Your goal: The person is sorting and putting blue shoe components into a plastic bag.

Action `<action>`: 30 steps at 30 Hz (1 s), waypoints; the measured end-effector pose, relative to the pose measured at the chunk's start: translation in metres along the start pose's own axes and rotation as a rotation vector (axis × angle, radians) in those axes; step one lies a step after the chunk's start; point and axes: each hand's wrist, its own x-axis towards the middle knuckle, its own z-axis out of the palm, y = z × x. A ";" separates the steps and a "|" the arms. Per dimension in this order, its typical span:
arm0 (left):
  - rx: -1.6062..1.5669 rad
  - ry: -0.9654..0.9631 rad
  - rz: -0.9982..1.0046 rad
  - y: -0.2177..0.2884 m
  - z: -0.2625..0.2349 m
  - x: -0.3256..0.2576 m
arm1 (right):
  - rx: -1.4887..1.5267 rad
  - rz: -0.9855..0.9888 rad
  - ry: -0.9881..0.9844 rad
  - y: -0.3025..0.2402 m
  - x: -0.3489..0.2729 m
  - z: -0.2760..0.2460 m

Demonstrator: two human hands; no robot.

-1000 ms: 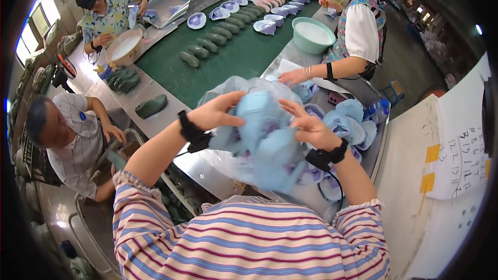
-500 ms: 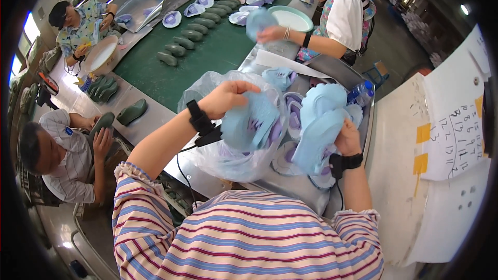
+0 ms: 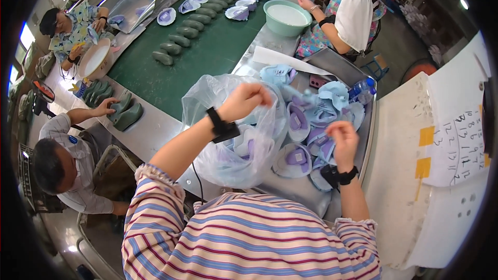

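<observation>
My left hand (image 3: 246,102) hovers over a clear plastic bag (image 3: 205,148) that holds light-blue and purple shoe uppers (image 3: 248,142). Its fingers are loosely bent and a little smeared, with nothing visible in them. My right hand (image 3: 343,142) is above a heap of similar uppers in a metal tray, its fingers half curled and no upper between them. A smeared light-blue upper (image 3: 301,97) lies between the hands at the heap's far side. Near the tray's front, an upper shows its purple inside (image 3: 294,159).
A metal tray (image 3: 369,142) holds a bottle (image 3: 362,91). Green shoe lasts (image 3: 181,40) and uppers line the green table (image 3: 140,67). A co-worker (image 3: 54,166) handles lasts at left; another (image 3: 353,18) sits by a green basin (image 3: 285,18). A paper-covered board (image 3: 410,166) borders the right.
The uppers have left both my hands; blue uppers now lie in the bag and on the heap. My left hand has shifted slightly right. The left co-worker now reaches to the lasts.
</observation>
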 end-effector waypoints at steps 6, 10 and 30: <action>0.777 -0.534 -0.372 -0.081 -0.049 -0.063 | -0.281 -0.083 -0.820 0.014 0.014 0.130; 0.955 0.179 -0.153 -0.126 -0.081 -0.060 | -0.899 -0.428 -0.800 0.069 0.039 0.176; 1.104 0.039 0.013 -0.169 -0.014 -0.055 | -0.482 0.263 -1.382 0.102 0.074 0.140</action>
